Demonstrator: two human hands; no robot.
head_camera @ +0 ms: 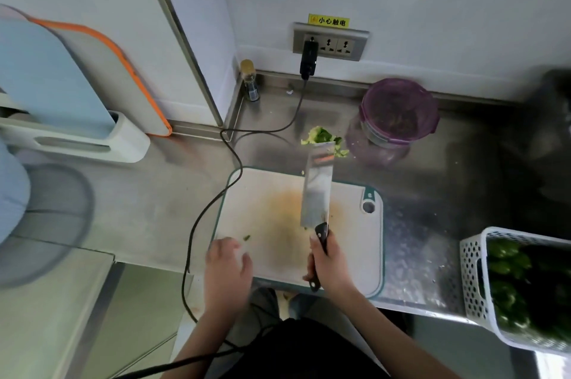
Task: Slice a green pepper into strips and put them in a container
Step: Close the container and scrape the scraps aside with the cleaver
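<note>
Pepper scraps (324, 139) lie on the counter (432, 193) past the cutting board's (262, 224) far edge beside the purple container (398, 113) — right hand (327, 267) grips the cleaver (316, 190), left hand (227, 267) spread and empty — clearing up; a fresh pepper from the basket (472, 270) seems next.

I'm gripping a black-handled knife (317, 193), its blade shining silver, over my white cutting board (272, 224), which is showing teal edging and an orange stain. Green pepper scraps (323, 137) are lying by the purple container (398, 113); the white perforated basket (472, 279) is holding green.
</note>
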